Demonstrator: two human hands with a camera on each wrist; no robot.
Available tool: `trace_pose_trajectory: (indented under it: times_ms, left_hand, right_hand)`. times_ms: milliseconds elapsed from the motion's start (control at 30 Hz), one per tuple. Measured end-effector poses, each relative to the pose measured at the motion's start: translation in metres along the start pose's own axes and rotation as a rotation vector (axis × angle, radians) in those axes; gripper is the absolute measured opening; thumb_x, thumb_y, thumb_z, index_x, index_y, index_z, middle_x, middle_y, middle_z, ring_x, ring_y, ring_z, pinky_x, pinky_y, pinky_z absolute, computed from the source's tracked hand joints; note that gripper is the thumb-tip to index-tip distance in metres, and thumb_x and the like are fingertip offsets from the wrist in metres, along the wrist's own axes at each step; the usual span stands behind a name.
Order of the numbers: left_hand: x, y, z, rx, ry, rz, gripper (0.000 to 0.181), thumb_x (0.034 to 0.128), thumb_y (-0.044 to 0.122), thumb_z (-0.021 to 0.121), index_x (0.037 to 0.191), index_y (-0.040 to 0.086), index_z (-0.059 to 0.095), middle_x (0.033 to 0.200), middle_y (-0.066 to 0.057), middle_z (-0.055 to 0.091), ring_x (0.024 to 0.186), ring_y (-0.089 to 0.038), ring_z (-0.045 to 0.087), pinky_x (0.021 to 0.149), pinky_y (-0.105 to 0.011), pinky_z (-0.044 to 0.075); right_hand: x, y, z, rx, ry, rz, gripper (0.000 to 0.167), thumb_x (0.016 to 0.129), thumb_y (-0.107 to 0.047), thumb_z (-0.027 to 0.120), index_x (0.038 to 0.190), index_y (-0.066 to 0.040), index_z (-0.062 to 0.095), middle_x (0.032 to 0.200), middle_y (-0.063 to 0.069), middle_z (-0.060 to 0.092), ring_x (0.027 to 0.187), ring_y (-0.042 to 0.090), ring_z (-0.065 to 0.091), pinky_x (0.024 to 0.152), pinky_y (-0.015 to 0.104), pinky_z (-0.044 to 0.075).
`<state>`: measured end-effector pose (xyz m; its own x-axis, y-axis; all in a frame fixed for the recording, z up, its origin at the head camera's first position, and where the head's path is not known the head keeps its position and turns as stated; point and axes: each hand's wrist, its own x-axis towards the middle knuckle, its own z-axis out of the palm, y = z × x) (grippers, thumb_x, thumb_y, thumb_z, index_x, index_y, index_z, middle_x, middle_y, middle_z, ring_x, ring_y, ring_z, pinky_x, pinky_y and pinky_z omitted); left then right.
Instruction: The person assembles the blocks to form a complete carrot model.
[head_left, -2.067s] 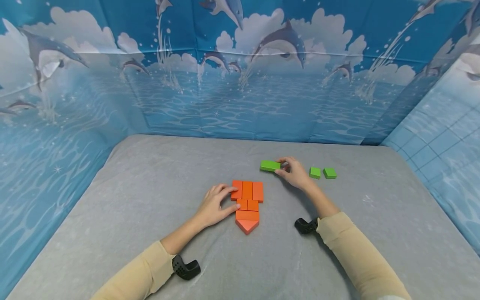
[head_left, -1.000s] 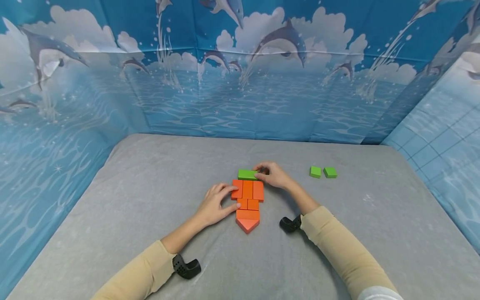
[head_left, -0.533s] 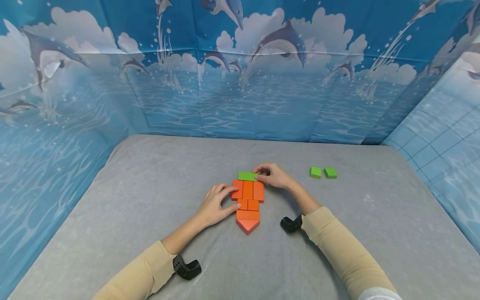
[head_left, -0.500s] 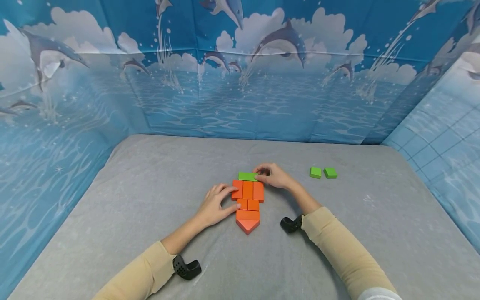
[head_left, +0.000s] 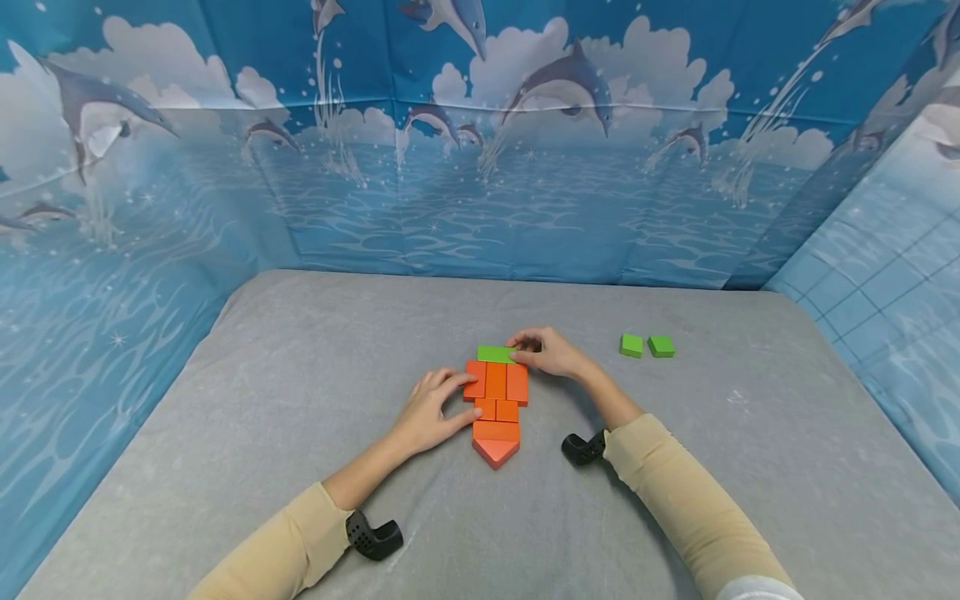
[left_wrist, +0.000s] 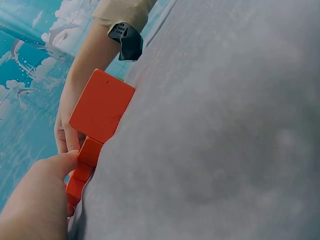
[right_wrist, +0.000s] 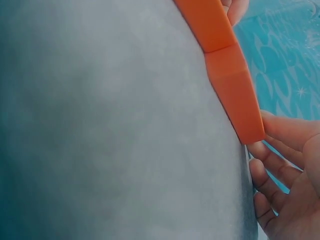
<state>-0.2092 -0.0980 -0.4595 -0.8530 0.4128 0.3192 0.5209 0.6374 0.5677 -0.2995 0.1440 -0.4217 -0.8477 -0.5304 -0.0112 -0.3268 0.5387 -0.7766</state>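
Note:
In the head view, orange wooden blocks lie joined in the middle of the grey cloth: tall blocks (head_left: 495,381) at the back, two small squares (head_left: 507,411), and a pointed end (head_left: 496,450) towards me. Against their far edge lies a long green block (head_left: 493,354); my right hand (head_left: 551,354) pinches its right end between thumb and fingers. My left hand (head_left: 426,414) touches the orange blocks' left side with index fingertip and thumb, fingers relaxed. In the left wrist view the thumb meets an orange block (left_wrist: 91,151). Orange blocks (right_wrist: 235,100) hide the green one in the right wrist view.
Two small green blocks (head_left: 631,345) sit apart at the back right of the grey cloth (head_left: 300,358). A blue dolphin-print curtain (head_left: 480,192) rises behind and along both sides. Black wrist devices (head_left: 373,537) hang at both cuffs.
The right hand has brought the long green block leftward from the right, then drawn it slightly nearer, against the orange blocks' far edge. The left hand has stayed put.

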Motion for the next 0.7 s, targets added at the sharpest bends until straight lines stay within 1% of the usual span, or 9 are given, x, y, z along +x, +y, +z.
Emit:
trace_pose_trajectory:
  times_ms: [100, 200, 267, 333, 367, 467, 567, 600, 700]
  left_hand:
    - [0.0, 0.001, 0.0, -0.004, 0.004, 0.002, 0.049, 0.0818, 0.04, 0.065, 0.124, 0.017, 0.056, 0.117, -0.007, 0.052, 0.108, -0.023, 0.044, 0.093, -0.046, 0.034]
    - [0.0, 0.001, 0.0, -0.01, 0.007, 0.007, 0.048, 0.0818, 0.039, 0.065, 0.123, 0.016, 0.056, 0.117, -0.007, 0.052, 0.109, -0.023, 0.044, 0.093, -0.047, 0.033]
    - [0.0, 0.001, 0.0, -0.012, 0.005, 0.008, 0.049, 0.0817, 0.04, 0.065, 0.124, 0.016, 0.056, 0.117, -0.007, 0.052, 0.109, -0.023, 0.044, 0.094, -0.047, 0.033]
    - [0.0, 0.0, 0.0, -0.013, 0.004, 0.006, 0.049, 0.0816, 0.04, 0.065, 0.124, 0.017, 0.056, 0.117, -0.007, 0.052, 0.11, -0.023, 0.044, 0.094, -0.047, 0.033]
    - [0.0, 0.0, 0.001, -0.014, 0.004, 0.005, 0.049, 0.0815, 0.04, 0.065, 0.124, 0.017, 0.056, 0.118, -0.007, 0.052, 0.11, -0.023, 0.044, 0.094, -0.047, 0.033]
    - [0.0, 0.0, 0.001, -0.017, 0.007, 0.004, 0.049, 0.0812, 0.04, 0.065, 0.124, 0.016, 0.056, 0.118, -0.008, 0.052, 0.111, -0.024, 0.044, 0.095, -0.048, 0.032]
    - [0.0, 0.0, 0.001, -0.017, 0.007, 0.003, 0.05, 0.0811, 0.04, 0.065, 0.124, 0.016, 0.056, 0.118, -0.008, 0.052, 0.111, -0.024, 0.044, 0.095, -0.048, 0.032]
    - [0.0, 0.0, 0.0, -0.015, 0.006, 0.003, 0.05, 0.0812, 0.04, 0.065, 0.124, 0.016, 0.056, 0.118, -0.008, 0.052, 0.111, -0.024, 0.044, 0.095, -0.048, 0.032]
    - [0.0, 0.001, 0.0, -0.014, 0.006, 0.002, 0.05, 0.0811, 0.039, 0.065, 0.124, 0.016, 0.056, 0.118, -0.009, 0.052, 0.11, -0.024, 0.044, 0.094, -0.048, 0.032]
  right_hand:
    - [-0.002, -0.002, 0.0, 0.023, 0.006, -0.006, 0.026, 0.089, -0.011, 0.059, 0.11, 0.004, 0.061, 0.094, 0.015, 0.059, 0.071, 0.019, 0.047, 0.055, 0.025, 0.038]
    - [-0.01, -0.015, -0.004, 0.065, 0.032, -0.024, 0.028, 0.09, -0.007, 0.056, 0.113, 0.009, 0.057, 0.098, 0.021, 0.058, 0.077, 0.028, 0.051, 0.058, 0.027, 0.039]
    - [-0.018, -0.024, -0.009, 0.086, 0.071, -0.031, 0.029, 0.091, -0.005, 0.054, 0.115, 0.012, 0.055, 0.101, 0.024, 0.057, 0.083, 0.033, 0.053, 0.062, 0.029, 0.041]
    - [-0.024, -0.028, -0.017, 0.074, 0.124, -0.044, 0.028, 0.091, -0.004, 0.054, 0.114, 0.012, 0.055, 0.102, 0.025, 0.057, 0.085, 0.035, 0.054, 0.065, 0.031, 0.043]
    - [-0.028, -0.029, -0.021, 0.063, 0.155, -0.033, 0.027, 0.091, -0.005, 0.054, 0.114, 0.01, 0.056, 0.103, 0.025, 0.058, 0.087, 0.036, 0.054, 0.067, 0.033, 0.043]
    - [-0.032, -0.009, -0.035, 0.03, 0.236, -0.019, 0.029, 0.092, -0.011, 0.055, 0.115, 0.006, 0.057, 0.105, 0.022, 0.058, 0.09, 0.033, 0.054, 0.072, 0.036, 0.044]
    - [-0.041, 0.014, -0.051, 0.0, 0.299, 0.017, 0.034, 0.092, -0.018, 0.055, 0.119, 0.002, 0.056, 0.109, 0.019, 0.057, 0.094, 0.031, 0.054, 0.075, 0.038, 0.044]
    - [-0.044, 0.024, -0.056, -0.011, 0.316, 0.017, 0.035, 0.092, -0.02, 0.055, 0.12, 0.001, 0.056, 0.109, 0.018, 0.057, 0.094, 0.03, 0.053, 0.074, 0.038, 0.044]
    - [-0.059, 0.04, -0.07, -0.036, 0.353, 0.032, 0.038, 0.093, -0.021, 0.054, 0.123, 0.002, 0.054, 0.11, 0.019, 0.056, 0.093, 0.029, 0.053, 0.073, 0.036, 0.045]
